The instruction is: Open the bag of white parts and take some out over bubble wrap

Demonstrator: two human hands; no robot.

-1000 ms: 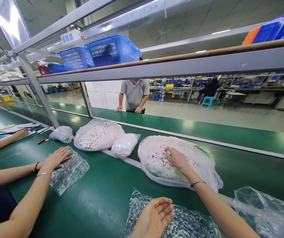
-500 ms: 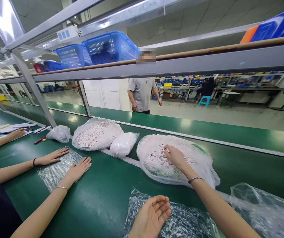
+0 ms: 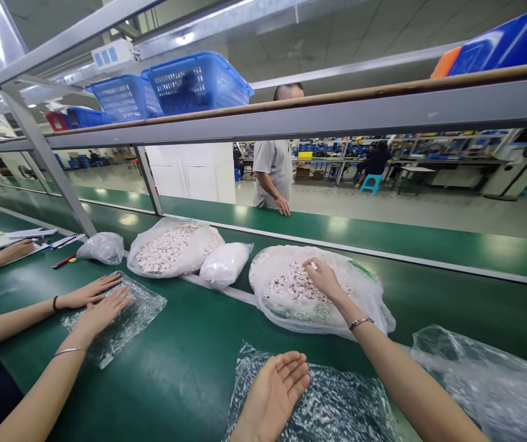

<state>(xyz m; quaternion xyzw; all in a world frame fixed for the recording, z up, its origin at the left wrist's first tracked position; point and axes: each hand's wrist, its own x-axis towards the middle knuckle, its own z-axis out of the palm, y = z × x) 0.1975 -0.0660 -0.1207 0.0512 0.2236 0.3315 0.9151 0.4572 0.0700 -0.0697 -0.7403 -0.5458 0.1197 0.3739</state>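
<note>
My right hand (image 3: 323, 277) reaches into a large white plastic bag (image 3: 374, 301) that lies open on the bench. Its fingers are bent and pinched together at the pile of small white parts (image 3: 288, 285) in the bag; whatever is between the fingertips is too small to make out. Palm up and slightly cupped, my left hand (image 3: 277, 393) is open with no object visible in it. Beneath it, a clear crinkled plastic bag (image 3: 337, 405) lies flat on the green bench (image 3: 171, 374).
At left, a co-worker's hands (image 3: 100, 307) press on another clear plastic sheet (image 3: 146, 310). A second bag of white parts (image 3: 166, 248) and a stuffed white bag (image 3: 226, 265) sit beside mine. Crumpled clear plastic (image 3: 484, 380) lies right. A shelf (image 3: 337, 116) crosses above.
My view has shifted slightly, while my hands keep nearly the same pose. The co-worker's nearer hand has slid left towards the other one. The person across the bench has turned, a hand now at its edge.
</note>
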